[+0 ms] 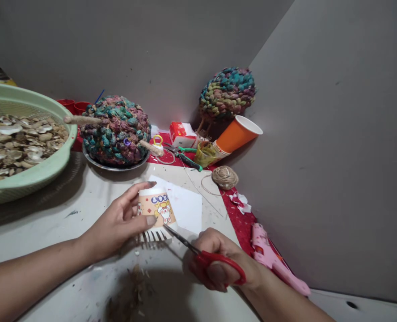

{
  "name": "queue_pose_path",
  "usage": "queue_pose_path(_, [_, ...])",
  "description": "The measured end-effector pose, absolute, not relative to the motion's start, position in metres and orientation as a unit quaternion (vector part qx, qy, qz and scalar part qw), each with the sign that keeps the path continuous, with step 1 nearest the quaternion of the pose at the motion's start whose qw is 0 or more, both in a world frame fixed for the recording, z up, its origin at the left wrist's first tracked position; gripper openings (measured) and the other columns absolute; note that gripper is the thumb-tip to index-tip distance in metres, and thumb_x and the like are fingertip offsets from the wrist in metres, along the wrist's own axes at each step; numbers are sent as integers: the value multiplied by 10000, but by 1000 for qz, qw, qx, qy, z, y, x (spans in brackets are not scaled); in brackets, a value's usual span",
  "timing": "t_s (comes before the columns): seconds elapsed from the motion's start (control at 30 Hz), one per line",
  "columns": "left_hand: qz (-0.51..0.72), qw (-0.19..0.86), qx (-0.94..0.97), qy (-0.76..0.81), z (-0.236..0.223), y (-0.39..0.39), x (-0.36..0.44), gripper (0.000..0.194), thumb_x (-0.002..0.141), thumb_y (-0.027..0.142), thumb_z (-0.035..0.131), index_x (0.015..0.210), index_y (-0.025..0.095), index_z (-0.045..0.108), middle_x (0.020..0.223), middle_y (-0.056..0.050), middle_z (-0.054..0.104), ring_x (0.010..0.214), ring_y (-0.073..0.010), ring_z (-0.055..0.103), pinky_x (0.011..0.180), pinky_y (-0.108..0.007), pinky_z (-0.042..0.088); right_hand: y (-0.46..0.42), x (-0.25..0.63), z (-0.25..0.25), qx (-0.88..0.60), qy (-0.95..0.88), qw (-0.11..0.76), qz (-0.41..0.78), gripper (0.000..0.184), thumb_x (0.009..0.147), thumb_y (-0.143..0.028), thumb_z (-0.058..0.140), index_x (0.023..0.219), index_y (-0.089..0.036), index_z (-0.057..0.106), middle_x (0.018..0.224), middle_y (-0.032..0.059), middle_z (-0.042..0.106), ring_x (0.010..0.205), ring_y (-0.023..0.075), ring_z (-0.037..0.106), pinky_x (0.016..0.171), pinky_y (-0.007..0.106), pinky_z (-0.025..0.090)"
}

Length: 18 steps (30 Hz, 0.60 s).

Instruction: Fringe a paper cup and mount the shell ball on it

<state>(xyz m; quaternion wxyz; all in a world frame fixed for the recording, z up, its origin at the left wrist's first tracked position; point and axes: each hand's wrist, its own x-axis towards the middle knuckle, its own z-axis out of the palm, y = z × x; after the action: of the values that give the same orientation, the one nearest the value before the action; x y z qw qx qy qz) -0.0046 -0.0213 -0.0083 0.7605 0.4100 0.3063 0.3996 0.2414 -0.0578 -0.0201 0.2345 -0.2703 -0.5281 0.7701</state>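
Observation:
My left hand (126, 214) grips a paper cup (154, 208) printed with a white rabbit, its thumb on the front and its fingers around the far side. The cup's lower edge, toward me, is cut into several narrow white strips. In my right hand (218, 259) is a pair of red-handled scissors (185, 243), fingers through the loops. The scissor tips meet the cup's cut edge at its right side. Under and behind the cup lies a sheet of white paper (188, 206).
A green basket of pistachio-like shells (64, 156) stands left. Two knobbly multicoloured balls (116, 129) sit farther back, one in a metal bowl. Pliers (190, 162), an orange paper cup (238, 136), a twine ball (225, 177) and a pink glue gun (275, 264) line the back and right.

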Motion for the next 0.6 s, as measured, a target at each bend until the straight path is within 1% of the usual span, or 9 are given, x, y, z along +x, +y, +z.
queue_pose_path(0.07, [415,753,394,324,-7,-20,-4,596,788,272,777,1316,217,505,1246,-134,674,1131,-316,656,1009,-473,480,-60,242,-18,-309,-578,252,712,622,762,-669,710,490,-172,452,427,-38,380,392,64,301,410,227,220])
queue_pose_path(0.1, [421,749,391,332,-6,-19,-4,577,785,273,777,1300,217,522,1223,-126,687,1140,-318,651,1012,-472,476,-61,241,-16,-331,-617,261,664,601,786,-622,705,499,-189,402,446,-45,361,414,63,282,426,232,212])
queue_pose_path(0.17, [421,743,395,339,-5,-18,-5,546,784,283,779,1275,222,547,1192,-115,705,1144,-320,648,998,-458,482,-63,238,-11,-350,-716,269,541,530,828,-424,681,521,-214,303,476,-55,329,450,72,268,459,247,211])
queue_pose_path(0.2, [419,741,399,340,-4,-17,-5,530,788,290,777,1265,224,557,1186,-113,710,1145,-320,647,985,-448,489,-64,236,-9,-342,-764,264,479,480,821,-333,654,537,-218,284,486,-56,325,467,82,275,477,255,216])
queue_pose_path(0.27, [414,740,408,338,-5,-16,-6,502,798,299,768,1252,224,567,1181,-110,716,1141,-320,648,957,-430,501,-65,233,-6,-329,-830,242,380,381,785,-230,592,574,-221,275,509,-57,324,498,100,290,506,270,224])
queue_pose_path(0.33, [416,737,412,338,-5,-16,-7,492,812,306,756,1257,224,564,1175,-104,717,1122,-308,656,939,-412,505,-65,231,-6,-327,-862,223,317,310,750,-186,552,604,-221,280,527,-58,328,513,110,291,521,277,216])
queue_pose_path(0.4, [421,730,411,347,-6,-16,-7,497,816,310,754,1263,221,555,1177,-99,713,1096,-288,662,928,-393,505,-65,231,-7,-331,-876,219,273,277,730,-166,545,616,-216,297,530,-58,343,513,111,298,527,278,206])
queue_pose_path(0.5, [424,719,412,367,-4,-17,-7,536,795,318,771,1269,224,539,1167,-87,709,1046,-267,669,901,-374,515,-65,231,-8,-341,-891,211,213,229,744,-169,562,628,-207,368,534,-55,403,516,110,347,539,272,216])
queue_pose_path(0.6, [415,707,429,380,-3,-17,-8,572,782,341,782,1280,228,524,1107,-71,712,995,-260,677,871,-367,524,-66,231,-6,-357,-900,196,153,190,761,-174,546,634,-201,407,544,-40,455,512,116,359,542,281,206])
